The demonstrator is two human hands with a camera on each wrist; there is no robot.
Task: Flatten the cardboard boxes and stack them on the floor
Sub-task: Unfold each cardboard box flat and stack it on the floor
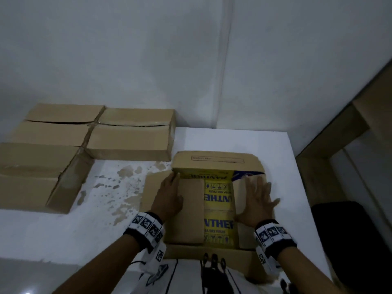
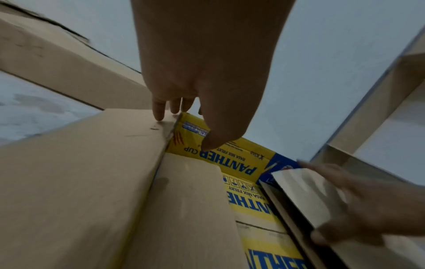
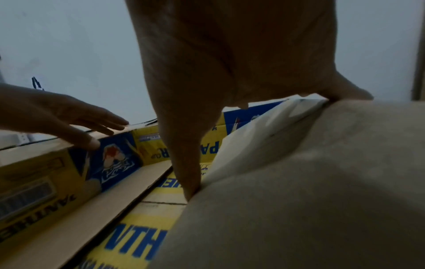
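A cardboard box (image 1: 218, 200) with yellow and blue print inside lies opened up on the white floor in front of me. My left hand (image 1: 169, 196) rests with straight fingers on its left flap (image 1: 188, 211); in the left wrist view the fingertips (image 2: 158, 111) touch the flap's far edge. My right hand (image 1: 256, 198) is spread flat and presses the right flap (image 1: 240, 196) inward. In the right wrist view my right hand (image 3: 230, 63) lies on the brown flap (image 3: 299, 182), thumb at its edge. Neither hand grips anything.
Three closed brown boxes (image 1: 131, 132) (image 1: 53, 124) (image 1: 36, 172) sit on the floor at the left against the wall. Brownish stains (image 1: 118, 187) mark the floor between them and me. A wooden frame (image 1: 339, 134) and a dark object (image 1: 350, 240) stand at the right.
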